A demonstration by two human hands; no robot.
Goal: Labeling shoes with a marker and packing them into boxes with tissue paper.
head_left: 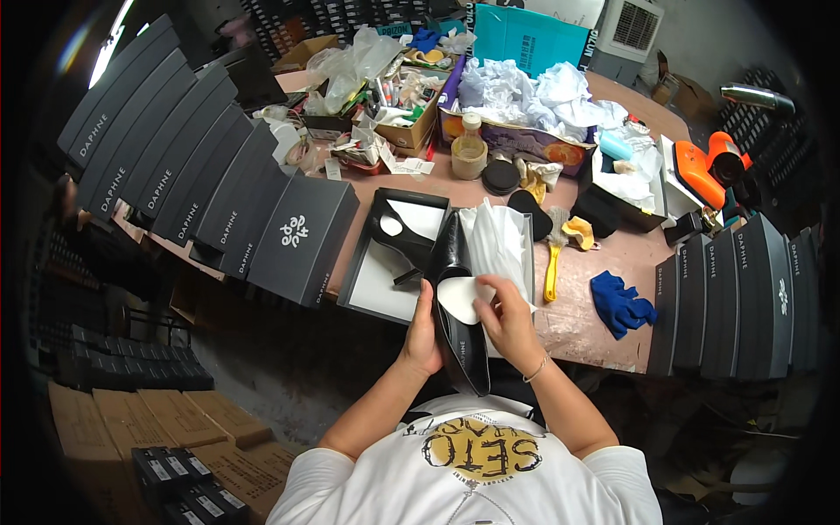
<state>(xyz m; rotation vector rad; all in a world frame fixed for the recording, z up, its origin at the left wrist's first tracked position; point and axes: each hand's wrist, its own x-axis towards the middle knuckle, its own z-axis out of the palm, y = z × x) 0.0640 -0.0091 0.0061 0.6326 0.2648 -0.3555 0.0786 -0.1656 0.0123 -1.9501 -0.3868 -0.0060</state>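
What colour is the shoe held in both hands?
Glossy black, with a white insole; the shoe shows best in the head view, between the left hand and right hand.

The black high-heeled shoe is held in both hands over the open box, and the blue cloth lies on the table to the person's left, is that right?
Not quite: the head view shows the blue cloth on the person's right. The black high-heeled shoe is indeed held by the left hand and right hand at the open box.

Blk heeled shoe (461, 328), white insole, over box

Bare tabletop (604, 262) right; black boxes (735, 297) wall edge.
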